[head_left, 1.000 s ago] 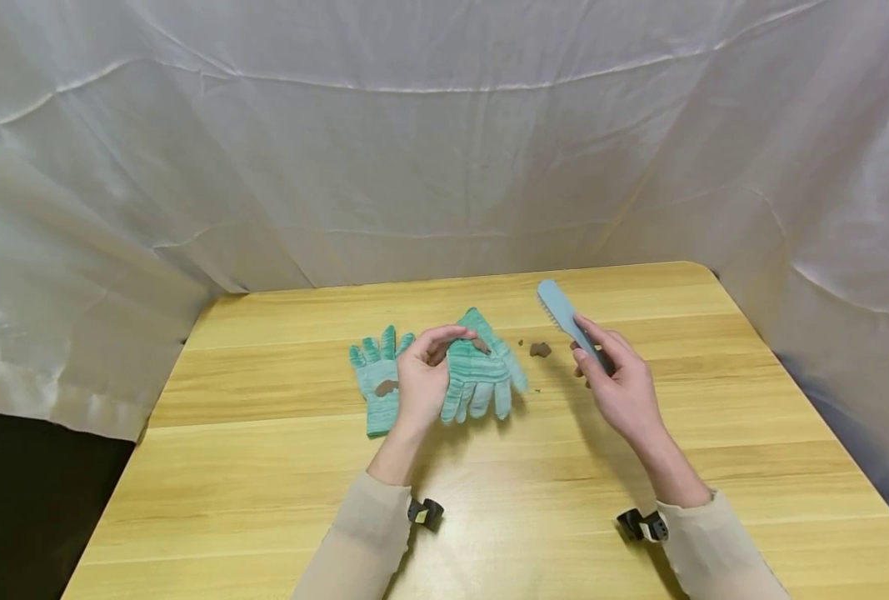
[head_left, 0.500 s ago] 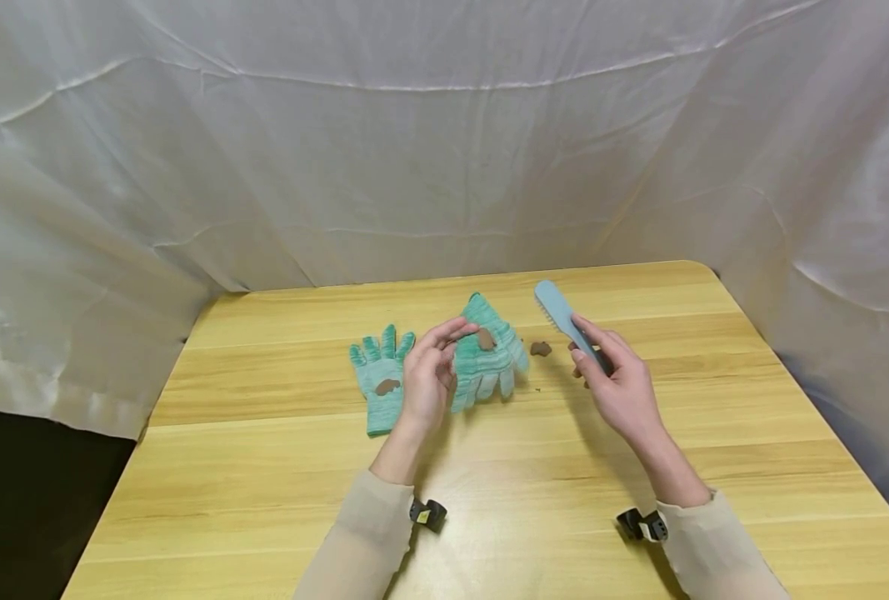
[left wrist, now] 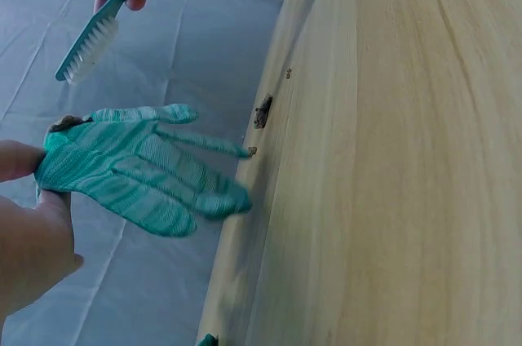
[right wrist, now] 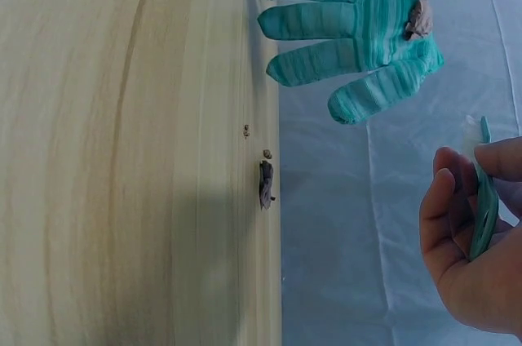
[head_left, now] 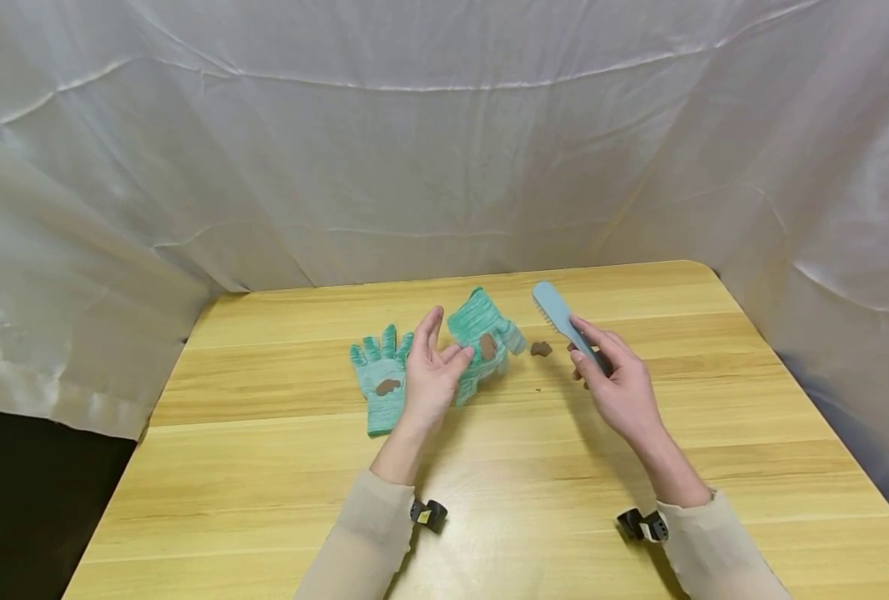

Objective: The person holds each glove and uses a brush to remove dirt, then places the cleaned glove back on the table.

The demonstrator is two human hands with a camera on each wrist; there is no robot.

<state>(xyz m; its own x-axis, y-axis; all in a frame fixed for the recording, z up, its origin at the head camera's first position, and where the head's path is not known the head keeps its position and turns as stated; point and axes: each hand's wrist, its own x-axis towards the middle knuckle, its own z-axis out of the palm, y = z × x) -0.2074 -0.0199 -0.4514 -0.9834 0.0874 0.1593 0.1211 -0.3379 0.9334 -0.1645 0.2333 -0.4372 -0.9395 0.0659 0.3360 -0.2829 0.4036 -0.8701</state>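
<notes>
My left hand (head_left: 432, 375) pinches a green knit glove (head_left: 477, 312) between thumb and finger, and holds it up over the table with its fingers hanging down. A brown clump (head_left: 487, 347) clings to this glove, near my fingertips. In my right hand (head_left: 624, 383) is a blue-grey brush (head_left: 556, 308), gripped by its handle; its white bristles (left wrist: 91, 51) show in the left wrist view. The brush is to the right of the held glove, apart from it. A matching glove (head_left: 384, 417) lies flat on the table left of my left hand, bearing a brown patch (head_left: 388, 387).
A brown lump (head_left: 541, 348) lies on the wooden table (head_left: 549, 517) between the held glove and my right hand, with small crumbs (right wrist: 246, 130) near it. Pale cloth (head_left: 444, 167) hangs behind the table and along its sides.
My left hand has turned and its fingers have spread upward. The held glove has risen and twisted, bringing its brown clump more into view. My right hand and the brush have hardly moved.
</notes>
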